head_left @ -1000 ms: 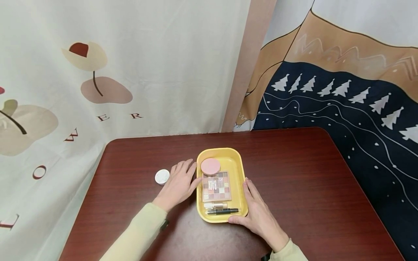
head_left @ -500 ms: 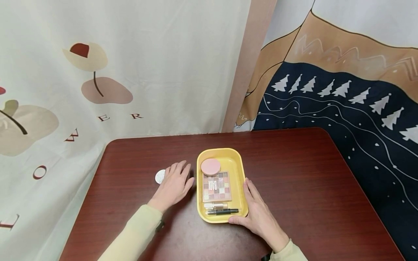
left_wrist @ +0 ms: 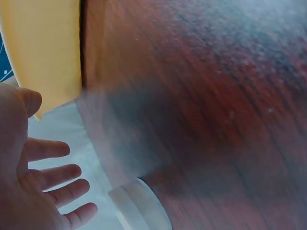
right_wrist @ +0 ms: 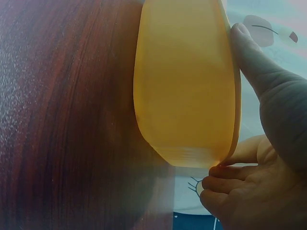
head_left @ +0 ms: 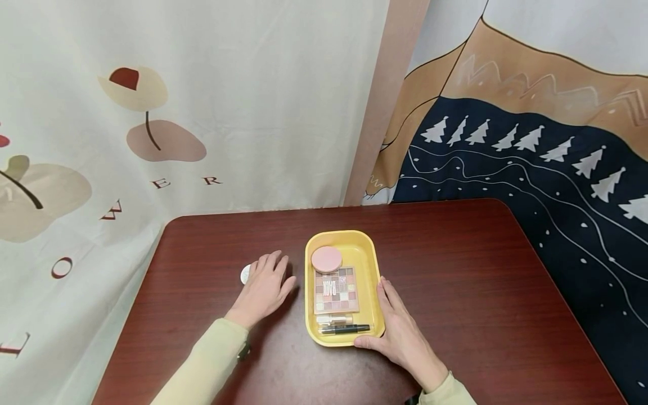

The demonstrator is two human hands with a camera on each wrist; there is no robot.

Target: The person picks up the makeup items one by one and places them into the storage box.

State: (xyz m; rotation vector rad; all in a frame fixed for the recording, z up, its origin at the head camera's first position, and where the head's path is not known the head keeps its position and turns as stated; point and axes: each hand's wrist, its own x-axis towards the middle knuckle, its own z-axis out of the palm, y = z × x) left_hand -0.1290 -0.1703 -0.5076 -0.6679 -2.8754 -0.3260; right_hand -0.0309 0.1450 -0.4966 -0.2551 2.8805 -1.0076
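Note:
My left hand (head_left: 260, 292), palm down with fingers spread, is over a small white round jar (head_left: 245, 274) and partly covers it in the head view. The left wrist view shows the jar (left_wrist: 139, 206) beyond the fingertips, with nothing in the hand. My right hand (head_left: 402, 332) holds the near right corner of a yellow tray (head_left: 367, 292), its thumb at the near edge and fingers along the right side. In the tray lie a round pink compact (head_left: 326, 259), an eyeshadow palette (head_left: 336, 289), a lipstick-like tube (head_left: 334, 319) and a slim black pen-shaped cosmetic (head_left: 345, 329).
Everything stands on a dark red-brown wooden table (head_left: 481, 292) with rounded far corners. Behind it hangs a pale printed curtain (head_left: 263, 112); a navy and tan printed cloth (head_left: 506, 174) hangs at the right.
My left hand has moved left, from the tray's left edge to over the white jar, now covering more of it. The right hand and tray stay put.

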